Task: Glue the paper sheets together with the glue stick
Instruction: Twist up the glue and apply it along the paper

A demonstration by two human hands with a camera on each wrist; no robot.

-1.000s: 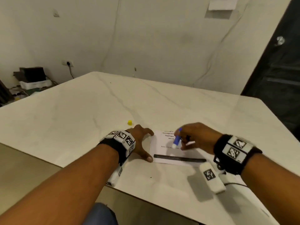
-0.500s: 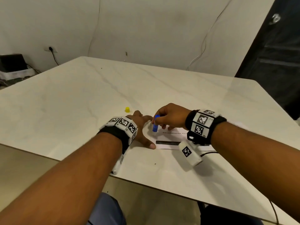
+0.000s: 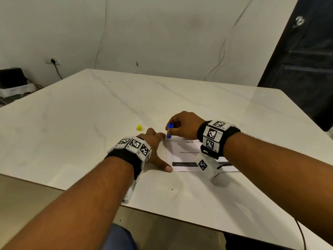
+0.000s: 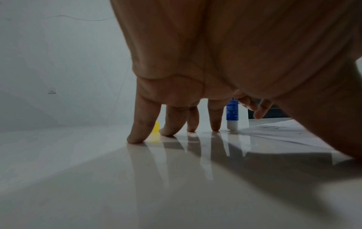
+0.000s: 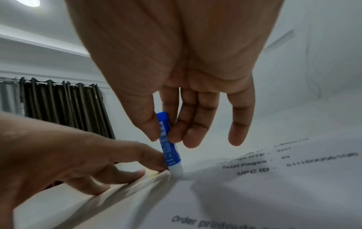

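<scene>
A white printed paper sheet [image 3: 182, 156] lies flat on the marble table [image 3: 90, 123]. My right hand [image 3: 177, 128] pinches a blue glue stick [image 3: 169, 131] upright, its white tip down on the sheet's far left corner. In the right wrist view the glue stick [image 5: 169, 148] sits between thumb and fingers, tip on the paper [image 5: 274, 193]. My left hand [image 3: 158, 150] rests with straight spread fingers on the table at the sheet's left edge, thumb by its near corner. In the left wrist view the fingertips [image 4: 135, 139] touch the table beside the glue stick [image 4: 232, 113].
A small yellow cap [image 3: 139, 127] stands on the table just beyond my left hand, seen again as the cap [image 4: 156, 127] behind my fingers. The table's near edge [image 3: 162, 212] runs under my forearms. A dark door [image 3: 306, 69] stands at right.
My right hand carried the glue stick leftward across the sheet, from its middle to the far left corner. My left hand stayed by the sheet's left edge.
</scene>
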